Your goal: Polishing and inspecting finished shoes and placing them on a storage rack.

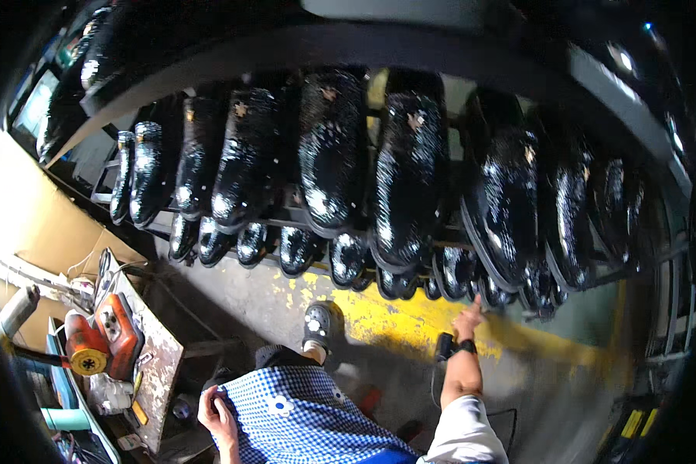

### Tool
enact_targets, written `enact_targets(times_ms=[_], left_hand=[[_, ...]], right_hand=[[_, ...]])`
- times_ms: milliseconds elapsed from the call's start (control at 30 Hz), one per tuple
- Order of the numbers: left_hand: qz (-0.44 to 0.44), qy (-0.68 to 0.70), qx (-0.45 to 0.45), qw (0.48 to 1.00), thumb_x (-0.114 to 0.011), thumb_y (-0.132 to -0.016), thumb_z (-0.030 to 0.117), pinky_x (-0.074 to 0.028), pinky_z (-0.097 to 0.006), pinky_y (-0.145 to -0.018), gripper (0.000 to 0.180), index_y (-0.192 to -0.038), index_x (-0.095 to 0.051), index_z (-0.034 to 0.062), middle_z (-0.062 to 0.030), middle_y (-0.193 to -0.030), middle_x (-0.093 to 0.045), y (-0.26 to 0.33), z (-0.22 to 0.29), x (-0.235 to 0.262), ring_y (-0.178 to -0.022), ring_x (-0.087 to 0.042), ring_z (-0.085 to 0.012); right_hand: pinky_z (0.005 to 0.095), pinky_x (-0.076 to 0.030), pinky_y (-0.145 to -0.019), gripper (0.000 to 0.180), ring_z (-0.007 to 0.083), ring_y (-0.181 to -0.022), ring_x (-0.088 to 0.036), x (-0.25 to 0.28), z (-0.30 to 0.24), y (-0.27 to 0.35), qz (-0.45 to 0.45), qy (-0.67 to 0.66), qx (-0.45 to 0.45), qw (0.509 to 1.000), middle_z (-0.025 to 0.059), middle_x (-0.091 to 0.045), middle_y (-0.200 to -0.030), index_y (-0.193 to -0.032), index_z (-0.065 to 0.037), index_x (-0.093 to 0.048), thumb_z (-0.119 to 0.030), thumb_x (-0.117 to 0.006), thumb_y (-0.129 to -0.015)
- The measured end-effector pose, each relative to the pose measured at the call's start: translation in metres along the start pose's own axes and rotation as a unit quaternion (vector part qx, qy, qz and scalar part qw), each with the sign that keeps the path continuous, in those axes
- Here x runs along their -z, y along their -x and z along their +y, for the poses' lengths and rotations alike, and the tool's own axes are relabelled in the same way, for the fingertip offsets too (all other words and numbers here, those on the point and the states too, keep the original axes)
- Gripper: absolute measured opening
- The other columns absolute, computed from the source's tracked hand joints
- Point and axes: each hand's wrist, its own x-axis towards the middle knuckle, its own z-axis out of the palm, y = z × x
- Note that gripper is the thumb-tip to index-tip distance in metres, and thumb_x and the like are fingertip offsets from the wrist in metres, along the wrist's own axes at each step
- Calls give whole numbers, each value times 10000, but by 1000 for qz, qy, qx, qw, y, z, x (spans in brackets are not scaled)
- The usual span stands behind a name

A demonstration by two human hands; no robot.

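Observation:
Rows of glossy black shoes (332,151) with a scaly texture stand on a rack, several with a small metallic ornament. My right arm stretches forward, and my right hand (466,319) has a finger extended up at the toe of a black shoe on the lower row (455,271). Whether the fingertip touches it I cannot tell. A dark band with a small black box (445,346) sits at that wrist. My left hand (218,417) is low beside the edge of my blue checked apron (294,406), its fingers curled in; what they hold, if anything, is hidden.
A dark rack bar (348,50) curves across above the upper shoes. At the left stands a worn workbench (156,363) with an orange and grey tool (120,332) by it. Yellow floor paint (379,317) runs under the rack; my dark clog (322,325) is near it.

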Motion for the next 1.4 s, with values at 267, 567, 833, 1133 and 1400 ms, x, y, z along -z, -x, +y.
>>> enact_targets(times_ms=[267,567,833,1133,1400], left_hand=[[-7,15,41,999,-418,-810,-87,-444,-215,-681,173,-902,-559,-46,-66,-779,-574,-3,14,-1,-722,-554,-106],[45,-13,-30,998,-476,-726,-72,-482,-261,-642,181,-832,-608,-11,-108,-725,-618,-5,15,-1,-664,-615,-180],[68,36,-57,995,-507,-703,-48,-486,-294,-643,161,-807,-616,11,-111,-723,-618,1,13,16,-666,-614,-217],[11,97,-31,995,-518,-793,74,-479,-332,-660,134,-840,-641,50,-137,-731,-626,5,-4,29,-692,-621,-261],[-71,368,135,917,-450,-888,44,-472,-205,-560,188,-1000,-594,2,-58,-835,-625,18,-27,59,-605,-571,-83]], right_hand=[[324,-436,-737,345,199,-877,-502,-24,-5,-23,627,585,112,502,51,-503,-977,-1102,-130,-489,-342,-480,-829],[290,-422,-638,532,150,-783,-530,-97,84,6,559,454,-36,693,19,-511,-1077,-1200,-126,-483,-477,-545,-805],[270,-402,-556,400,125,-691,-499,-175,203,3,548,501,-181,645,8,-508,-974,-1149,-108,-511,-365,-524,-843],[247,-380,-463,259,98,-587,-463,-268,290,52,448,619,-309,566,-3,-504,-858,-1092,-87,-541,-238,-499,-887],[213,-333,-373,192,35,-338,-288,-297,374,9,458,539,-307,637,-67,-437,-607,-723,-178,-500,-263,-653,-803]])
